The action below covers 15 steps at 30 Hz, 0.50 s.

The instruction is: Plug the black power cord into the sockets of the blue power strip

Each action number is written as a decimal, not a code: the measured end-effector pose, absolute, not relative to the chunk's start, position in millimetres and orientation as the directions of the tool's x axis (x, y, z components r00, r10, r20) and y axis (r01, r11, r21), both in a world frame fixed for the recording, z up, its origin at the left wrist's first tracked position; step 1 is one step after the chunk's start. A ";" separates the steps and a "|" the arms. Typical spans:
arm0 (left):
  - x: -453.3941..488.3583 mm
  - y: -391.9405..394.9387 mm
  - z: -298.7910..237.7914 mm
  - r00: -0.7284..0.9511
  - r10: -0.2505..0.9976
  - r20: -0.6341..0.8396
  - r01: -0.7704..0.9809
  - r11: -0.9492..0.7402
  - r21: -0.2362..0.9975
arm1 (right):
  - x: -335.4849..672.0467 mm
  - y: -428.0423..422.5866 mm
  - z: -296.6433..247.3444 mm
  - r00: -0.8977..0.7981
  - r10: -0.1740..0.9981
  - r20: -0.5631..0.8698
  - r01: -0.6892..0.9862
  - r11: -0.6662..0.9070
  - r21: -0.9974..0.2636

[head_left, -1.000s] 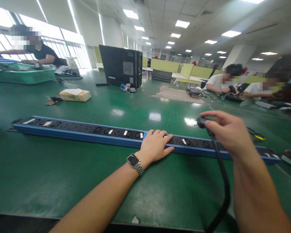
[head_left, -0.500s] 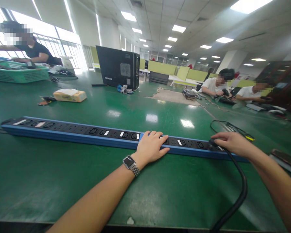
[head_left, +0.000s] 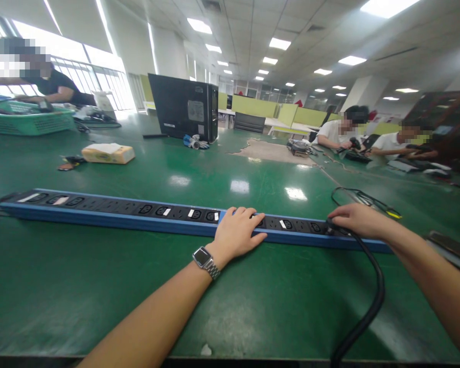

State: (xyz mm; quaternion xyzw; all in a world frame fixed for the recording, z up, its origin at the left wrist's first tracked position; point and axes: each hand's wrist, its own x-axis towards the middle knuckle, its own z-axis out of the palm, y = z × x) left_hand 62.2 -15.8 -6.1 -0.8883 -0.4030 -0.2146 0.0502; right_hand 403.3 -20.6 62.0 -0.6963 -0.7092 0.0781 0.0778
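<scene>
A long blue power strip [head_left: 111,214] with black sockets lies across the green table [head_left: 99,286]. My left hand [head_left: 237,232] rests flat on top of it near the middle, fingers spread, a metal watch on the wrist. My right hand [head_left: 354,220] is closed on a black plug [head_left: 331,226] pressed against the strip's right part. A thick black cable [head_left: 371,301] runs from the plug down to the table's near edge.
A black computer case [head_left: 184,107] stands at the back. A tissue box [head_left: 107,153] and a green basket [head_left: 26,122] lie to the left, with a person beside the basket. Two people sit at the right. A thin cable [head_left: 362,197] and a dark flat device [head_left: 450,248] lie right.
My right hand has come down from above the strip with the plug and now holds it against a socket. My left hand has stayed on the strip.
</scene>
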 end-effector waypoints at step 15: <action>60.4 -14.5 -9.2 0.580 0.683 0.444 0.735 -0.674 0.078 | 401.1 -58.0 51.9 -0.027 0.973 0.228 0.993 0.053 -0.109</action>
